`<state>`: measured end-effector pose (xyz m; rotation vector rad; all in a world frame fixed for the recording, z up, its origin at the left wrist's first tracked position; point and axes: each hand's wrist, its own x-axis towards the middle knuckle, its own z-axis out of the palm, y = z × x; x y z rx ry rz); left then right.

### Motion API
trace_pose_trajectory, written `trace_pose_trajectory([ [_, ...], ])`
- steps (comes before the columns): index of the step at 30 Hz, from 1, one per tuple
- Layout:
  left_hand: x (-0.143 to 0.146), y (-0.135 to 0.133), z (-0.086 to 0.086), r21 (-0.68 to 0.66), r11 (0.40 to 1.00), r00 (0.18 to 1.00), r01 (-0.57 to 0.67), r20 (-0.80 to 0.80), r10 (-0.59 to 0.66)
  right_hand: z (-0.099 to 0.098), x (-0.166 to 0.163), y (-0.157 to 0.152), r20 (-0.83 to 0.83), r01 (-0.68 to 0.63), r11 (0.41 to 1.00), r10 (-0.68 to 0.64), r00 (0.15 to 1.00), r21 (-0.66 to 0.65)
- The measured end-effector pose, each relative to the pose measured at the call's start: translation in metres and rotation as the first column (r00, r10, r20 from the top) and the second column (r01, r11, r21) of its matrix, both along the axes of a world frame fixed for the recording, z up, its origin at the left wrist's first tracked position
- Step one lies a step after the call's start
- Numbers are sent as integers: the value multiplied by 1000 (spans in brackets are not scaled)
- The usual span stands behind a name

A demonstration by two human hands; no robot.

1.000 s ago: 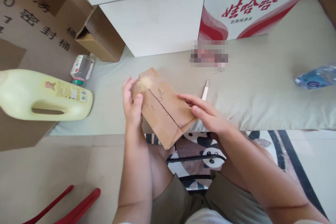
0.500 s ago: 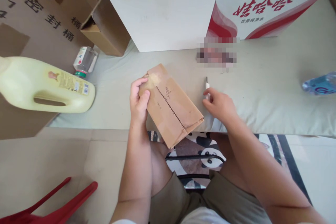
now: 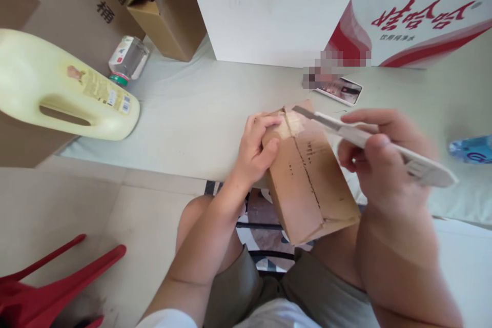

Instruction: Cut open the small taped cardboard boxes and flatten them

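A brown cardboard box [image 3: 311, 179] with a seam down its top face is tilted over the near edge of the covered surface, above my lap. My left hand [image 3: 259, 148] is closed round its far left end, thumb on top near a pale tape patch. In my right hand [image 3: 388, 159] is a white utility knife [image 3: 359, 136], gripped between thumb and fingers. Its grey blade points left, above the far end of the box. From this view I cannot tell whether the blade touches the cardboard.
A phone [image 3: 342, 91] lies beyond the box, in front of a large white carton [image 3: 269, 15] and a red-and-white carton [image 3: 430, 25]. On the left are a yellow jug [image 3: 65, 87], a clear bottle [image 3: 129, 59] and an open brown box [image 3: 172, 15]. A blue-labelled bottle [image 3: 472, 149] lies right. A red stool [image 3: 57, 292] stands on the floor.
My right hand has lifted the utility knife off the surface and brought it over the box. My left hand and the box have shifted right in view, and the camera's view has moved.
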<state>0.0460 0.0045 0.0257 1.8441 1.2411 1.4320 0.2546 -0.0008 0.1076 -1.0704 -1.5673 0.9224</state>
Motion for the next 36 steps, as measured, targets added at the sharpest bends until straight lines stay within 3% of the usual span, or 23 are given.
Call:
trace_pose_trajectory([
  [4,-1,0,-1,0,1000,1000,-5,8,5,4,-2,-8,243,-60,997,70,967,-49],
  [8,0,1,-1,21,1000,1000,0,29,-1,10,-5,-12,412,-32,999,19,911,24],
  [16,1,0,1,34,999,1000,-1,32,0,12,-20,-17,583,-101,971,-44,811,214],
  [28,4,-2,4,-27,999,998,-41,53,42,12,-20,-18,491,-26,947,-143,859,321],
  [36,1,0,3,-51,998,987,-41,151,48,12,6,-30,279,111,960,-184,943,258],
])
